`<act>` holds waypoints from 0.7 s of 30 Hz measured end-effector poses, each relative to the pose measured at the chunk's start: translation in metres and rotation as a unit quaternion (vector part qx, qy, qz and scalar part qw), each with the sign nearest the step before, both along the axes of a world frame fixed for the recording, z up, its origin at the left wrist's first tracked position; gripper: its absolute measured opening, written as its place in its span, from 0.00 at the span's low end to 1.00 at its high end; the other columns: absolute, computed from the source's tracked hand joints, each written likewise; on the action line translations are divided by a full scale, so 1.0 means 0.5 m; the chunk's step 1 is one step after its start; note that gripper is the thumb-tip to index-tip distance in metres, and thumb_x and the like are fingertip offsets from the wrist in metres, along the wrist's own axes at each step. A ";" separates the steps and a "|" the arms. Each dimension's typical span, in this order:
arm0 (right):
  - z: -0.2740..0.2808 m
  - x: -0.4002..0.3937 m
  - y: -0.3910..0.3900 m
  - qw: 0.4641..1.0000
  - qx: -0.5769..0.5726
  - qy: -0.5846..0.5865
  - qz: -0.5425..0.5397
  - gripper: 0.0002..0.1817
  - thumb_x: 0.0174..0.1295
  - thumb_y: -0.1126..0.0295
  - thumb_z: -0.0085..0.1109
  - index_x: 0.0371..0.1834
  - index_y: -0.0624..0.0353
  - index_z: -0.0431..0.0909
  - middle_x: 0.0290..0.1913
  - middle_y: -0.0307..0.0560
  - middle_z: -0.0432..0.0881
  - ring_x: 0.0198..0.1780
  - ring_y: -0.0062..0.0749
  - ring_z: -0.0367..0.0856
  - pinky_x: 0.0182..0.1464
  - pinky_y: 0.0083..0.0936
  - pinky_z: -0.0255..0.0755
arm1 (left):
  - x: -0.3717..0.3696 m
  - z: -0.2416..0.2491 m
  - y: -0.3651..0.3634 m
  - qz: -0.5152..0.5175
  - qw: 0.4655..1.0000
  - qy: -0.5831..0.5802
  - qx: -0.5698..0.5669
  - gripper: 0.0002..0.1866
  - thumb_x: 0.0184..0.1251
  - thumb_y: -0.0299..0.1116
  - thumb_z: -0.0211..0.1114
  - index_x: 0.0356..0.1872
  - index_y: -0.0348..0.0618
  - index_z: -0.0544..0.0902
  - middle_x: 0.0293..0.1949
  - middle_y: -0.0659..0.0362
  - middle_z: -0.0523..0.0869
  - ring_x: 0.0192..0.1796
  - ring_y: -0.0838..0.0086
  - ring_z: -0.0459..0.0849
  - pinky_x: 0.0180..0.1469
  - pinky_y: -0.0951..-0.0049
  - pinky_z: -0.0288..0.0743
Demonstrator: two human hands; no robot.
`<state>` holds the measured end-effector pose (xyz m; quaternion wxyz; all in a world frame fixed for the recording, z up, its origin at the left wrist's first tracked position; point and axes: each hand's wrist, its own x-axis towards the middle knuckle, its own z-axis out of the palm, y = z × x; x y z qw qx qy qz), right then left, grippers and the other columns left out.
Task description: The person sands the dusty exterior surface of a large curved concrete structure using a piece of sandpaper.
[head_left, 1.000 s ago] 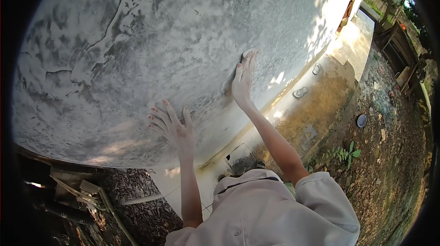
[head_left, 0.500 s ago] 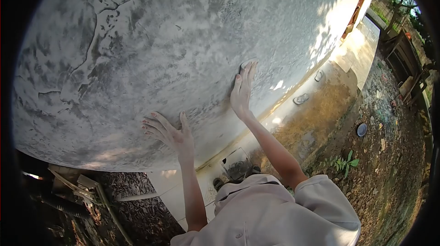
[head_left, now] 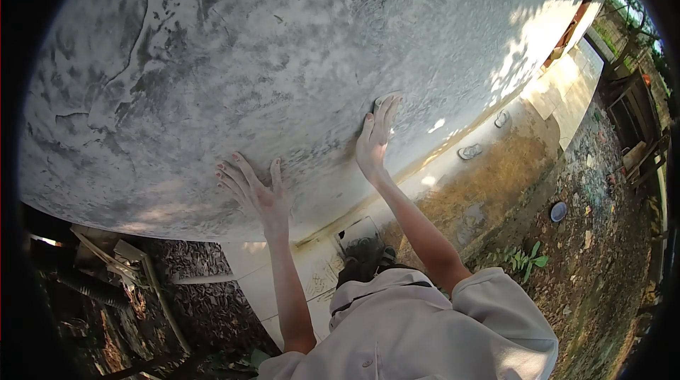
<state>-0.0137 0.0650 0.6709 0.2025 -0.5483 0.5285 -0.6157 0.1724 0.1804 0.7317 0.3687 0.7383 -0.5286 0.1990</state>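
A grey-white, mottled plaster wall (head_left: 283, 61) fills the upper part of the head view. My left hand (head_left: 258, 196) lies against its lower part, fingers spread and dusted white, holding nothing. Farther right and a little higher, my right hand (head_left: 375, 140) presses on the same wall with its fingers close together. Under those fingertips shows the rim of a small pale pad (head_left: 397, 95), mostly covered by the hand; I cannot tell its exact kind. Irregular cracks or raised plaster edges (head_left: 145, 19) run down the wall at the left.
Along the wall's foot runs a pale ledge with two sandals (head_left: 469, 152). A wet brown concrete strip (head_left: 489, 174) borders it. A small round bowl (head_left: 559, 211) and a green plant (head_left: 525, 262) are on the littered ground. Sticks and a ribbed pipe (head_left: 92, 288) lie lower left.
The view has tilted slightly, so the wall's lower edge sits higher at the left. My left hand appears a little higher and farther left; my right hand stays pressed to the wall.
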 end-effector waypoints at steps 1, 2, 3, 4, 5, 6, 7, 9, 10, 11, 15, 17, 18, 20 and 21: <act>0.029 -0.035 -0.033 0.999 0.007 -0.021 -0.036 0.32 0.78 0.62 0.32 0.78 0.65 0.39 0.79 0.64 0.32 0.80 0.55 0.30 0.78 0.45 0.30 | 0.010 -0.007 0.003 0.008 1.000 -0.019 0.008 0.45 0.68 0.57 0.59 0.78 0.49 0.48 0.78 0.43 0.41 0.79 0.46 0.37 0.77 0.45 0.34; 0.050 -0.071 -0.068 0.996 0.009 -0.057 -0.066 0.32 0.78 0.61 0.32 0.78 0.65 0.40 0.80 0.64 0.33 0.80 0.54 0.31 0.78 0.44 0.30 | 0.018 -0.013 0.004 0.015 0.999 -0.037 0.015 0.47 0.67 0.58 0.60 0.78 0.50 0.47 0.78 0.44 0.41 0.79 0.48 0.38 0.78 0.47 0.34; 0.066 -0.096 -0.094 0.991 0.008 -0.091 -0.096 0.32 0.78 0.59 0.31 0.78 0.66 0.41 0.80 0.64 0.34 0.81 0.53 0.31 0.79 0.42 0.30 | 0.024 -0.015 0.004 0.016 0.999 -0.038 0.012 0.47 0.67 0.58 0.60 0.78 0.50 0.47 0.78 0.44 0.41 0.79 0.48 0.38 0.78 0.47 0.34; 0.074 -0.104 -0.104 0.991 0.004 -0.092 -0.097 0.32 0.78 0.59 0.31 0.78 0.66 0.41 0.80 0.64 0.34 0.81 0.53 0.31 0.79 0.42 0.30 | 0.026 -0.017 0.002 0.010 0.999 -0.038 0.014 0.47 0.67 0.58 0.60 0.78 0.50 0.46 0.78 0.44 0.41 0.79 0.48 0.37 0.78 0.46 0.33; 0.079 -0.110 -0.108 0.988 0.015 -0.115 -0.105 0.32 0.78 0.59 0.32 0.78 0.66 0.42 0.80 0.63 0.35 0.81 0.51 0.32 0.79 0.41 0.31 | 0.026 -0.020 0.003 0.004 0.999 -0.037 0.018 0.47 0.67 0.57 0.60 0.78 0.49 0.46 0.78 0.44 0.41 0.79 0.48 0.37 0.78 0.46 0.33; 0.085 -0.114 -0.109 0.984 0.025 -0.138 -0.113 0.32 0.78 0.58 0.32 0.78 0.67 0.43 0.80 0.63 0.36 0.81 0.49 0.33 0.79 0.39 0.32 | 0.024 -0.024 0.003 0.001 0.999 -0.036 0.015 0.47 0.67 0.57 0.60 0.78 0.49 0.46 0.78 0.44 0.41 0.79 0.48 0.37 0.78 0.46 0.33; 0.085 -0.087 -0.089 0.987 0.022 -0.127 -0.096 0.32 0.78 0.59 0.33 0.77 0.67 0.44 0.79 0.64 0.38 0.81 0.52 0.33 0.79 0.40 0.32 | 0.019 -0.027 -0.002 -0.005 1.000 -0.022 -0.003 0.46 0.67 0.57 0.61 0.78 0.47 0.48 0.78 0.42 0.42 0.79 0.45 0.37 0.77 0.43 0.33; 0.068 0.016 -0.008 0.996 -0.011 -0.073 -0.042 0.31 0.77 0.61 0.36 0.77 0.67 0.47 0.79 0.66 0.41 0.80 0.57 0.35 0.78 0.45 0.32 | 0.005 -0.026 -0.013 -0.016 0.999 -0.004 -0.028 0.46 0.67 0.56 0.62 0.77 0.45 0.50 0.77 0.39 0.43 0.79 0.42 0.37 0.76 0.41 0.33; 0.054 0.052 0.028 0.999 -0.037 -0.030 -0.003 0.31 0.76 0.62 0.37 0.77 0.67 0.48 0.78 0.66 0.42 0.80 0.60 0.35 0.77 0.48 0.32 | -0.001 -0.024 -0.012 -0.020 0.999 0.013 -0.032 0.46 0.67 0.56 0.62 0.77 0.44 0.50 0.77 0.38 0.42 0.78 0.42 0.37 0.76 0.40 0.33; 0.042 0.058 0.042 0.999 -0.042 -0.029 -0.003 0.31 0.76 0.62 0.37 0.77 0.67 0.48 0.78 0.66 0.42 0.80 0.60 0.35 0.77 0.48 0.32 | -0.003 -0.019 -0.013 -0.023 0.999 0.028 -0.037 0.47 0.67 0.56 0.62 0.77 0.44 0.50 0.77 0.37 0.42 0.78 0.41 0.37 0.76 0.40 0.32; 0.102 0.050 0.011 0.969 -0.144 0.199 0.037 0.32 0.75 0.62 0.40 0.78 0.63 0.47 0.79 0.67 0.40 0.80 0.60 0.35 0.75 0.57 0.32 | 0.026 0.016 0.002 -0.038 0.998 0.043 -0.030 0.47 0.66 0.55 0.63 0.77 0.42 0.51 0.77 0.37 0.43 0.78 0.41 0.38 0.76 0.40 0.34; 0.225 0.009 -0.036 0.981 -0.178 0.081 -0.014 0.31 0.76 0.62 0.38 0.79 0.60 0.47 0.79 0.66 0.41 0.80 0.59 0.36 0.76 0.56 0.32 | 0.055 0.054 0.014 -0.032 0.999 0.015 -0.029 0.47 0.65 0.55 0.64 0.77 0.43 0.52 0.77 0.37 0.43 0.78 0.41 0.39 0.76 0.40 0.36; 0.280 -0.008 -0.056 0.983 -0.174 0.034 -0.048 0.31 0.76 0.61 0.38 0.79 0.59 0.47 0.79 0.65 0.40 0.80 0.59 0.36 0.76 0.56 0.32 | 0.065 0.068 0.022 -0.025 0.999 0.013 -0.033 0.47 0.65 0.55 0.64 0.77 0.43 0.52 0.77 0.37 0.43 0.78 0.41 0.39 0.76 0.40 0.36; 0.341 0.004 -0.061 0.982 -0.174 -0.017 -0.077 0.31 0.76 0.61 0.37 0.79 0.58 0.47 0.79 0.64 0.39 0.80 0.58 0.36 0.76 0.56 0.31 | 0.079 0.091 0.029 -0.029 0.999 0.005 -0.036 0.46 0.65 0.54 0.65 0.76 0.43 0.53 0.77 0.38 0.44 0.78 0.42 0.40 0.76 0.40 0.37; 0.361 0.027 -0.053 0.980 -0.174 -0.038 -0.083 0.32 0.76 0.61 0.39 0.79 0.58 0.47 0.79 0.64 0.40 0.80 0.58 0.36 0.76 0.55 0.32 | 0.082 0.096 0.027 -0.026 0.999 0.004 -0.044 0.46 0.65 0.54 0.65 0.76 0.43 0.53 0.77 0.38 0.44 0.78 0.42 0.40 0.76 0.40 0.37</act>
